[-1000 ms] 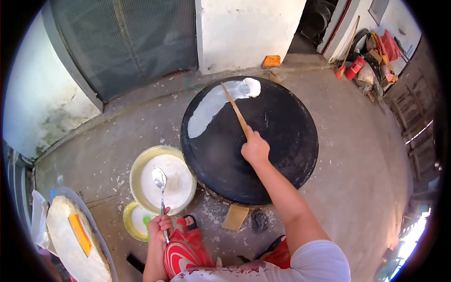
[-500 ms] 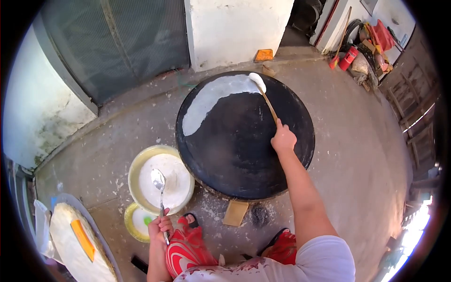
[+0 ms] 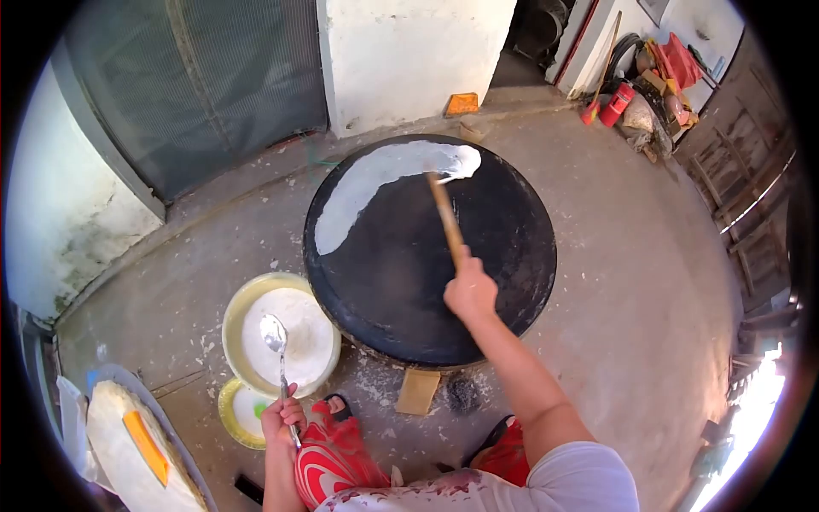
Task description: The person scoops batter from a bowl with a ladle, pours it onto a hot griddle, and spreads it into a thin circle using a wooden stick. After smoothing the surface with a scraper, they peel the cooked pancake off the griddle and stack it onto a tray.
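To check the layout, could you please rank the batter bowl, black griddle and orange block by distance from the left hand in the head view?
1. Batter bowl, just ahead of the left hand.
2. Black griddle, ahead to the right.
3. Orange block, far off by the wall.

Our right hand (image 3: pixel 470 292) grips a wooden spreader (image 3: pixel 446 217) over batter (image 3: pixel 375 181) on the griddle (image 3: pixel 426 256); our left hand (image 3: pixel 282 417) holds a ladle (image 3: pixel 275 337).

Outdoor home cooking yard, concrete floor (image 3: pixel 640 282), round black griddle (image 3: pixel 478 282), batter basin (image 3: pixel 256 294), whitewashed wall (image 3: pixel 401 51)
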### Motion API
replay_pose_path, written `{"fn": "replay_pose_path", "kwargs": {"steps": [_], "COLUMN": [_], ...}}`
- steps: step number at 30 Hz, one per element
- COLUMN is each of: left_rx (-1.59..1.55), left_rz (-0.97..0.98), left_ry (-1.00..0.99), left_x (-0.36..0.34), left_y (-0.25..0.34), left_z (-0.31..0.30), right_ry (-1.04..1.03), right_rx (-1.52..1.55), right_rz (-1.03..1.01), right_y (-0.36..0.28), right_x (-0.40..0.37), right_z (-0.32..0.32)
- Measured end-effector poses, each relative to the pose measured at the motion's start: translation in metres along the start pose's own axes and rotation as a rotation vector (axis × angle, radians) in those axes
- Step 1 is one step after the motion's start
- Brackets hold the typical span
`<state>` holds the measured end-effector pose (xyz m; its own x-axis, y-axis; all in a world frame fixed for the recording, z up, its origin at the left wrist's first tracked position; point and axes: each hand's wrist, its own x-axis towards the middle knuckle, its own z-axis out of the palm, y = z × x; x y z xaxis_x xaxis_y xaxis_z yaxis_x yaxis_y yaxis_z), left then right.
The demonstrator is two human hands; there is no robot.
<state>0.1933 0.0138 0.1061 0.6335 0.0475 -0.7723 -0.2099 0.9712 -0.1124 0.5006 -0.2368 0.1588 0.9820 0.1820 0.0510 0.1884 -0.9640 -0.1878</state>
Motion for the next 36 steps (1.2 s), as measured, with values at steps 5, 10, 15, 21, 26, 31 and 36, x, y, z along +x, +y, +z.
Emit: {"fn": "replay_pose_path", "kwargs": {"steps": [5, 10, 15, 21, 26, 31, 36], "left_rx": [0.014, 0.007, 0.043, 0.038, 0.088, 0.093, 0.117], "left_rz": [-0.026, -0.005, -0.013, -0.01, 0.108, 0.179, 0.233], "left_ry": [0.022, 0.014, -0.012, -0.044, -0.015, -0.026, -0.068], "left_x": [-0.005, 0.0, -0.005, -0.013, -0.032, -0.079, -0.103], "left_y": [0.001, 0.003, -0.001, 0.007, 0.014, -0.004, -0.032], "left_z": [-0.004, -0.001, 0.0, -0.005, 0.007, 0.035, 0.049], "right_ry": [-0.003, -0.026, 0.099, -0.01, 0.008, 0.176, -0.198], "right_rx": [-0.104, 0.05, -0.16, -0.143, 0.739, 0.79, 1.116], "right_rz": [0.153, 0.192, 0.07, 0.22, 0.058, 0.238, 0.53], "right_y": [0.048, 0.024, 0.02, 0.083, 0.119, 0.184, 0.148], "right_x": [0.05, 0.012, 0.076, 0.007, -0.027, 0.052, 0.059], "right_z": [0.001, -0.026, 0.011, -0.028, -0.035, 0.014, -0.019]}}
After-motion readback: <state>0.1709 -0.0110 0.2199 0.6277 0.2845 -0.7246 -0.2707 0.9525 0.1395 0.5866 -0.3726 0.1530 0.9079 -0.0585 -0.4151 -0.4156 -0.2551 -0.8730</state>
